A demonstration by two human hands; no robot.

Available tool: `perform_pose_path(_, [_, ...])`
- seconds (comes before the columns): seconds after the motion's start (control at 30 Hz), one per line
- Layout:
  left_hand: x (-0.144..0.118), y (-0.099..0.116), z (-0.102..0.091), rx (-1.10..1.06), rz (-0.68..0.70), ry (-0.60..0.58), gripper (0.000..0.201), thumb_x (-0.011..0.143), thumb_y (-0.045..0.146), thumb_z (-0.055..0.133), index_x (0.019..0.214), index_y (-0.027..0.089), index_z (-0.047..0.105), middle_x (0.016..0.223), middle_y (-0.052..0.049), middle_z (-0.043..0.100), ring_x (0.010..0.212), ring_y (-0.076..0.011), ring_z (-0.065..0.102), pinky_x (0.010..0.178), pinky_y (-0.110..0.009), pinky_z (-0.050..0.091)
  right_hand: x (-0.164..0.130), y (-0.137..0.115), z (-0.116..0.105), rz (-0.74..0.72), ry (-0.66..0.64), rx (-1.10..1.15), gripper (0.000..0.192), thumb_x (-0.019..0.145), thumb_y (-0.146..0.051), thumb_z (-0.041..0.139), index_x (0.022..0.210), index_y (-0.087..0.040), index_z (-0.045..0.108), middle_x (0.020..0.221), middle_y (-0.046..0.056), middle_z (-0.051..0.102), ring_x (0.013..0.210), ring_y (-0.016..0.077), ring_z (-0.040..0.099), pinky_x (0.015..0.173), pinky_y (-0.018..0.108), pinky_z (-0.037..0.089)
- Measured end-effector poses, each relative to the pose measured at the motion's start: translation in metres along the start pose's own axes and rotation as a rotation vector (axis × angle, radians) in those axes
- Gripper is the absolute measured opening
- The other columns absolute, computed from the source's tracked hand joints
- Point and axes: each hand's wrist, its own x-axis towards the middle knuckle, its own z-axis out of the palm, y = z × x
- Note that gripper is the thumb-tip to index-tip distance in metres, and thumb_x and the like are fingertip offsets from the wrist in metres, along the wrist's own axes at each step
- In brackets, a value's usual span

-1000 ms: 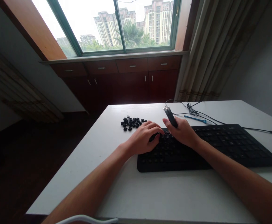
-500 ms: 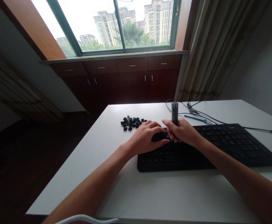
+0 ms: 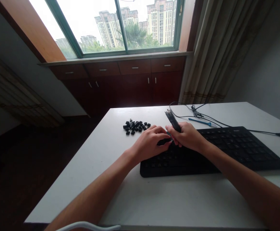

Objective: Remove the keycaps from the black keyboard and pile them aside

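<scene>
Half a second ago the dark tool (image 3: pixel 172 120) in the right hand (image 3: pixel 188 137) stood almost upright; now its upper end leans to the left and away, much as it did a second ago. Both hands sit at the same spot on the keyboard (image 3: pixel 226 150), and the whole scene has slid slightly left in the view.

At the left, a loose pile of black keycaps (image 3: pixel 136 125) lies on the white table (image 3: pixel 178 199), a short way beyond the left hand (image 3: pixel 149 144) and not touching it. The left hand rests over the keyboard's far left corner, its fingers (image 3: pixel 159 131) curled down and nearly closed, with thumb and forefinger pinched on a small dark piece (image 3: pixel 164 141) at the key rows; whether that piece is free of the keyboard I cannot tell. The right hand touches the left one, its fingers (image 3: pixel 175 138) wrapped tight round the lower part of the tool, whose tip is hidden between the two hands.

Further right, a black cable (image 3: pixel 216 122) loops across the far side of the table, and a thin blue tool (image 3: pixel 199 122) lies just beyond the keyboard's far edge. The keyboard stretches nearly to the table's right side. Bare tabletop lies near the person, in front of the keyboard, and to the left of the keycaps up to the table's left edge.
</scene>
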Motion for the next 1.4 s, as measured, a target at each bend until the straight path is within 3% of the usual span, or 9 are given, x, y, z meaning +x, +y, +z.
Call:
perform_pose_path(0.2, [0.0,-0.003,0.0,-0.024,0.04,0.014,0.013,0.091,0.025,0.066,0.098,0.019,0.075,0.102,-0.007,0.069,0.089,-0.0194,0.063,0.08,-0.034,0.057,-0.001,-0.001,0.001,-0.216,0.149,-0.228,0.042,0.095,-0.042,0.055,0.06,-0.019,0.057,0.053,0.0,0.057,0.051,0.0148,0.052,0.052,0.027,0.037])
perform_pose_path(0.3, [0.001,-0.003,-0.001,-0.031,0.034,0.016,0.013,0.091,0.023,0.064,0.099,0.02,0.074,0.102,-0.006,0.069,0.089,-0.0191,0.063,0.081,-0.034,0.056,-0.001,-0.003,0.005,-0.266,0.229,-0.168,0.045,0.096,-0.045,0.054,0.061,-0.018,0.058,0.066,0.004,0.062,0.061,0.0161,0.056,0.062,0.029,0.041])
perform_pose_path(0.4, [0.001,-0.002,-0.003,-0.046,0.034,-0.014,0.012,0.089,0.021,0.063,0.097,0.02,0.072,0.106,-0.006,0.068,0.091,-0.02,0.062,0.083,-0.035,0.056,0.001,-0.002,0.011,-0.24,0.151,0.085,0.047,0.098,-0.05,0.052,0.064,-0.018,0.059,0.072,0.004,0.063,0.064,0.0155,0.057,0.063,0.027,0.045])
perform_pose_path(0.53, [0.0,-0.004,-0.006,-0.067,0.013,-0.056,0.013,0.086,0.02,0.063,0.097,0.021,0.071,0.107,-0.006,0.067,0.095,-0.0216,0.06,0.085,-0.037,0.054,0.003,0.0,0.014,-0.154,-0.013,0.336,0.049,0.096,-0.057,0.052,0.068,-0.017,0.059,0.06,-0.001,0.053,0.053,0.0119,0.051,0.049,0.024,0.04])
perform_pose_path(0.7, [-0.003,-0.009,-0.007,-0.085,-0.004,-0.07,0.012,0.086,0.018,0.061,0.092,0.02,0.072,0.098,-0.006,0.065,0.093,-0.0221,0.058,0.082,-0.036,0.054,0.003,-0.001,0.012,-0.214,-0.046,0.33,0.044,0.095,-0.053,0.057,0.072,-0.016,0.063,0.064,-0.002,0.055,0.056,0.0111,0.052,0.053,0.023,0.041])
perform_pose_path(0.87, [-0.003,-0.008,-0.008,-0.123,-0.009,-0.064,0.018,0.092,0.02,0.059,0.104,0.022,0.072,0.111,-0.006,0.066,0.099,-0.0218,0.059,0.088,-0.038,0.054,0.004,0.003,0.012,-0.182,-0.049,0.344,0.044,0.097,-0.051,0.054,0.074,-0.015,0.063,0.062,-0.002,0.054,0.055,0.0107,0.049,0.051,0.022,0.04])
perform_pose_path(1.13, [-0.004,-0.005,-0.01,-0.096,-0.01,-0.087,0.018,0.086,0.021,0.065,0.104,0.022,0.07,0.11,-0.007,0.066,0.101,-0.0237,0.06,0.089,-0.039,0.054,0.001,0.002,0.002,-0.228,-0.137,0.319,0.033,0.097,-0.041,0.054,0.079,-0.016,0.064,0.071,0.0,0.057,0.061,0.0118,0.054,0.056,0.023,0.044])
perform_pose_path(1.4, [-0.002,-0.003,-0.012,-0.121,-0.03,-0.128,0.021,0.088,0.021,0.066,0.109,0.023,0.069,0.116,-0.006,0.064,0.105,-0.0242,0.059,0.096,-0.041,0.051,0.004,0.003,-0.003,-0.03,-0.248,0.503,0.02,0.088,-0.028,0.054,0.077,-0.015,0.064,0.061,-0.001,0.059,0.051,0.0129,0.058,0.044,0.021,0.042])
